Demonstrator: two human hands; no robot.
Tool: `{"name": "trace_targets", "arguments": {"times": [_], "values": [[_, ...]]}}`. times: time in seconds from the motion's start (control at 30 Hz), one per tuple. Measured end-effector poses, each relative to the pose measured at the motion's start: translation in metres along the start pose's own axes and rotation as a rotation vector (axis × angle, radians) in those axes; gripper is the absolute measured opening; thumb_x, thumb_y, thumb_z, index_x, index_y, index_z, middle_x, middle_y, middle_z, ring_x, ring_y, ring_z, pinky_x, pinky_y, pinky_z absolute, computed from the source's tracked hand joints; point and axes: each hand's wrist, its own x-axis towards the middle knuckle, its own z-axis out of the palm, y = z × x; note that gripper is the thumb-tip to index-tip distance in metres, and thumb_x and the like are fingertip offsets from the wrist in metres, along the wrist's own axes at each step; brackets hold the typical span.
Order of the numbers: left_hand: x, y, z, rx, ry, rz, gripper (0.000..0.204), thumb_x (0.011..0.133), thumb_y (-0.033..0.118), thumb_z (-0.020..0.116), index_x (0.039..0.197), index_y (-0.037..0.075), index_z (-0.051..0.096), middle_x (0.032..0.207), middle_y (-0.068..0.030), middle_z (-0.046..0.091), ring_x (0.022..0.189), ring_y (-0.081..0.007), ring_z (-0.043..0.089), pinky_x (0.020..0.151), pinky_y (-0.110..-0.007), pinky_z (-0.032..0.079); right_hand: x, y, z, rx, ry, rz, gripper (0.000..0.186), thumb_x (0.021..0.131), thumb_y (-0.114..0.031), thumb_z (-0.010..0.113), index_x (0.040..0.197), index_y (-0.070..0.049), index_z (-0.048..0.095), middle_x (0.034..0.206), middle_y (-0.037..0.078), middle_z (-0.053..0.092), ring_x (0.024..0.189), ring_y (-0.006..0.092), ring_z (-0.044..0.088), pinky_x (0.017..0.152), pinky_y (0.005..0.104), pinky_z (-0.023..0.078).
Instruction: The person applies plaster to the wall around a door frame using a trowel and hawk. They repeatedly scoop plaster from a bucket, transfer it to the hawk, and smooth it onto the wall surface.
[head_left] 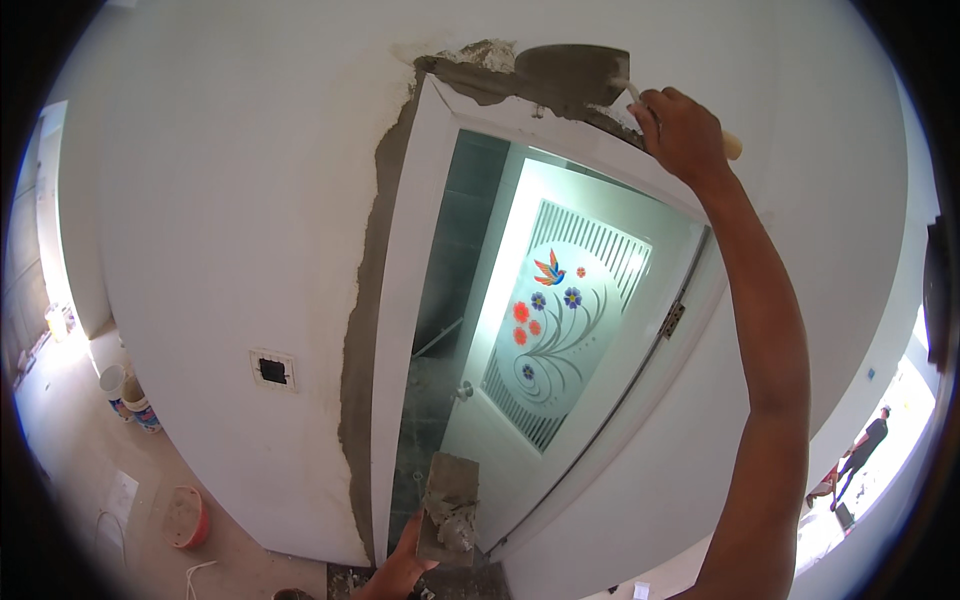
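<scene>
My right hand [685,132] is raised to the top of the door frame, closed round the pale handle of a trowel [572,72]. The trowel's wide grey blade lies against the wall over a strip of wet mortar [478,78]. Low in the middle, my left hand [403,560] grips the side of a small rectangular mortar board [453,482]. A lump of wet mortar [455,525] sits on the board. Grey mortar also runs down the left side of the white door frame [415,270]. My left fingers are partly hidden by the board.
Inside the frame a white door [480,425] with a flower-patterned glass panel stands ajar. A switch box [272,370] is set in the wall to the left. On the floor are a red basin [200,525] and paint buckets [140,408]. Another person [865,450] stands far right.
</scene>
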Motion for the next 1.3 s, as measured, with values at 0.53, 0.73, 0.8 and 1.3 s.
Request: {"name": "trace_targets", "arguments": {"times": [0.53,0.73,0.8,1.3], "values": [[0.007,-0.004,-0.01,-0.023,0.084,0.0,0.035,0.104,0.02,0.04,0.136,0.008,0.046,0.126,-0.0143,0.056,0.112,-0.0301,0.058,0.094,-0.045,0.05,-0.006,0.091,-0.011,0.246,-0.379,0.057,0.036,0.096,-0.032,0.059,0.089,0.002,0.068,0.071,0.016,0.061,0.066,0.0316,0.055,0.067,0.0413,0.045],[0.014,-0.009,0.011,0.069,0.247,-0.001,0.035,0.104,0.021,0.039,0.136,0.008,0.047,0.125,-0.013,0.056,0.111,-0.0285,0.059,0.094,-0.043,0.05,0.014,0.089,-0.005,0.19,-0.432,-0.043,0.034,0.096,-0.029,0.06,0.088,0.004,0.066,0.068,0.016,0.059,0.062,0.0266,0.05,0.063,0.0405,0.043],[0.019,-0.012,-0.014,0.066,0.124,-0.011,0.035,0.104,0.022,0.04,0.135,0.008,0.047,0.125,-0.012,0.057,0.111,-0.0276,0.059,0.093,-0.042,0.051,0.011,0.093,0.002,0.194,-0.345,-0.065,0.034,0.096,-0.029,0.06,0.089,0.004,0.066,0.069,0.017,0.059,0.062,0.027,0.05,0.063,0.0402,0.043],[0.01,-0.031,-0.014,0.212,0.199,0.094,0.033,0.102,0.013,0.048,0.134,0.007,0.048,0.12,-0.0095,0.058,0.106,-0.022,0.059,0.089,-0.039,0.051,-0.017,0.077,-0.004,0.24,-0.143,0.02,0.036,0.097,-0.035,0.058,0.088,-0.002,0.068,0.074,0.012,0.063,0.068,0.0301,0.058,0.066,0.0419,0.046]]}}
